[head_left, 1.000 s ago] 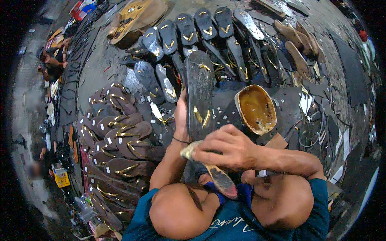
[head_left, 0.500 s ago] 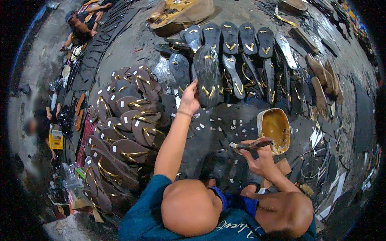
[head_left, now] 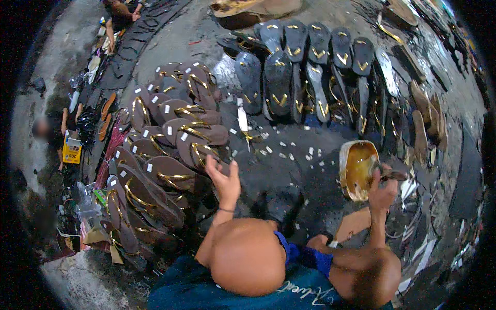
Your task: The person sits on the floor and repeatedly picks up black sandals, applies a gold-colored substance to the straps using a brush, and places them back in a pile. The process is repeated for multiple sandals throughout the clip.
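My left hand (head_left: 225,181) is empty, its fingers spread, beside the pile of brown flip-flops (head_left: 168,173) with gold straps and small white stickers. In my right hand (head_left: 382,194) is a dark-handled brush (head_left: 393,175), its handle pointing right. The brush's other end is over or in the tub (head_left: 343,173), a pale container with amber, glue-like liquid; my fingers partly hide that end. Ahead, black sandal soles (head_left: 279,77) with gold V-shaped pieces lie in rows, the nearer ones overlapping.
White scraps (head_left: 266,151) are scattered on the dark floor in front of me. A cardboard piece (head_left: 353,225) lies near my right foot. Brown soles (head_left: 419,129) and offcuts line the right side. At far left are a yellow box (head_left: 72,149) and another person's arm (head_left: 110,36).
My left hand has let go of a shiny black sole, now in the rows, and drawn back toward the brown flip-flops. My right hand has carried the brush right to the tub.
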The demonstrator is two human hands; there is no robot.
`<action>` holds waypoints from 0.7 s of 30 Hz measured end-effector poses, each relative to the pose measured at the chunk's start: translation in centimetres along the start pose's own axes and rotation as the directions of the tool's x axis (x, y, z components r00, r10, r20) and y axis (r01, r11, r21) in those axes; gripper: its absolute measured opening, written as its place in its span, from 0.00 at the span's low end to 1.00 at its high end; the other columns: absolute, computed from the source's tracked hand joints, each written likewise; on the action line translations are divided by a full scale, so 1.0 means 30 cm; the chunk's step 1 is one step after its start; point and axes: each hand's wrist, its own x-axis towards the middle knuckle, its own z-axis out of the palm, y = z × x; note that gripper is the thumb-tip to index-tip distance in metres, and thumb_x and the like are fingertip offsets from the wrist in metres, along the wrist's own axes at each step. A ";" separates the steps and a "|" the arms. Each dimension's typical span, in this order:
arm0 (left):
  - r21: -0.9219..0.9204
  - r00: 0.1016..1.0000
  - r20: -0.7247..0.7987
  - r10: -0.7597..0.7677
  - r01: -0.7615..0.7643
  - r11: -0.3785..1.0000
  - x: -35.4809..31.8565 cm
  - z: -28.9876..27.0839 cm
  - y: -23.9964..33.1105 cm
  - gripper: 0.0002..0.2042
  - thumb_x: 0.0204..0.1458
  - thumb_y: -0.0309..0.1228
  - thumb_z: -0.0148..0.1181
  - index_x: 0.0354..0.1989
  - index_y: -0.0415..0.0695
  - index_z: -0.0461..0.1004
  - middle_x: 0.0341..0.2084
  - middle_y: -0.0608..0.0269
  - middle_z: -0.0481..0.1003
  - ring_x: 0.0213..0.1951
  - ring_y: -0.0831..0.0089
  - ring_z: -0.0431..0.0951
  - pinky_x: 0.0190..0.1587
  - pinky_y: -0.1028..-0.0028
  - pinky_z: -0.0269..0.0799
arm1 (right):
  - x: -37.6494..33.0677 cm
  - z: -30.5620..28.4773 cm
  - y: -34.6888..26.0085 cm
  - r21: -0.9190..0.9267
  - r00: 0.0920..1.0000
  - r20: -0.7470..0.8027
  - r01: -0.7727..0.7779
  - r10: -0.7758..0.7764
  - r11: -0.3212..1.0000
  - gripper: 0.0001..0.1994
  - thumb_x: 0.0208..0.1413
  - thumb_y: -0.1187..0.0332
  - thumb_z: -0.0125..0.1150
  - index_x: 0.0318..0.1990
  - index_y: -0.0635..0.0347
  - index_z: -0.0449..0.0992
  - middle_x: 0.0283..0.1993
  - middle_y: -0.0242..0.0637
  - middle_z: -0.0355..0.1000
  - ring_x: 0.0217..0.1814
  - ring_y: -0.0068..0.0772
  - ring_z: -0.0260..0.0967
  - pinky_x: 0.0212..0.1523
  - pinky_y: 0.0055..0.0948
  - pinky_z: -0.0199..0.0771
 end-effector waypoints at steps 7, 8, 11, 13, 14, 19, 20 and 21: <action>-0.503 0.926 0.142 -0.350 0.373 0.780 -0.059 -0.110 0.013 0.18 0.61 0.30 0.52 0.56 0.34 0.66 0.52 0.51 0.68 0.43 0.72 0.75 0.46 0.72 0.74 | -0.079 -0.163 0.027 -0.370 0.864 0.418 -0.120 0.280 0.921 0.15 0.51 0.60 0.62 0.37 0.64 0.71 0.34 0.55 0.73 0.39 0.60 0.71 0.38 0.52 0.69; -0.383 0.944 0.240 -0.224 0.304 0.872 -0.070 -0.101 0.002 0.18 0.61 0.30 0.52 0.56 0.35 0.67 0.53 0.50 0.67 0.42 0.72 0.76 0.46 0.72 0.75 | -0.085 -0.167 0.034 -0.339 0.866 0.427 -0.113 0.260 0.934 0.15 0.51 0.60 0.62 0.37 0.64 0.71 0.33 0.55 0.73 0.39 0.59 0.71 0.38 0.53 0.69; -0.185 0.773 0.634 -0.016 0.172 0.968 -0.119 -0.056 0.164 0.17 0.59 0.31 0.56 0.56 0.39 0.72 0.59 0.45 0.62 0.46 0.67 0.76 0.43 0.70 0.76 | -0.117 -0.214 0.030 -0.290 0.884 0.382 -0.161 0.269 0.943 0.17 0.50 0.57 0.62 0.37 0.63 0.72 0.34 0.55 0.73 0.40 0.58 0.72 0.38 0.52 0.70; -0.088 0.609 0.774 0.173 -0.167 0.982 -0.108 0.044 0.101 0.22 0.57 0.36 0.58 0.58 0.41 0.70 0.65 0.43 0.55 0.62 0.52 0.62 0.59 0.57 0.62 | -0.097 -0.201 0.010 -0.362 0.781 0.550 -0.096 0.295 0.927 0.17 0.49 0.59 0.63 0.38 0.64 0.72 0.36 0.56 0.73 0.41 0.58 0.72 0.40 0.49 0.71; -0.098 0.519 0.812 0.267 -0.330 0.939 -0.110 0.114 0.091 0.23 0.56 0.39 0.59 0.58 0.41 0.70 0.67 0.43 0.53 0.67 0.47 0.55 0.65 0.53 0.54 | -0.087 -0.214 0.018 -0.397 0.723 0.612 -0.071 0.321 0.915 0.17 0.49 0.60 0.64 0.38 0.64 0.72 0.36 0.57 0.73 0.42 0.58 0.71 0.41 0.48 0.72; -0.183 0.376 0.800 0.468 -0.590 0.786 -0.068 0.305 0.028 0.30 0.49 0.46 0.64 0.60 0.44 0.68 0.69 0.45 0.50 0.71 0.48 0.45 0.69 0.51 0.38 | -0.041 -0.211 0.009 0.600 0.707 0.659 -0.699 0.255 0.388 0.13 0.61 0.61 0.57 0.43 0.61 0.74 0.40 0.34 0.76 0.36 0.37 0.75 0.40 0.36 0.75; -0.225 0.334 0.808 0.486 -0.586 0.778 -0.043 0.326 0.045 0.31 0.49 0.45 0.64 0.60 0.46 0.68 0.69 0.46 0.50 0.71 0.49 0.45 0.69 0.51 0.38 | -0.006 -0.195 -0.014 0.703 0.700 0.658 -0.704 0.278 0.107 0.13 0.63 0.60 0.55 0.45 0.60 0.74 0.41 0.31 0.76 0.35 0.31 0.75 0.39 0.33 0.76; -0.262 0.253 0.807 0.534 -0.657 0.707 -0.019 0.361 0.029 0.34 0.49 0.49 0.62 0.64 0.48 0.63 0.69 0.49 0.50 0.71 0.53 0.45 0.69 0.52 0.37 | 0.032 -0.209 -0.061 0.714 0.694 0.675 -0.700 0.250 0.012 0.13 0.63 0.60 0.55 0.46 0.61 0.73 0.41 0.32 0.76 0.35 0.28 0.75 0.39 0.31 0.76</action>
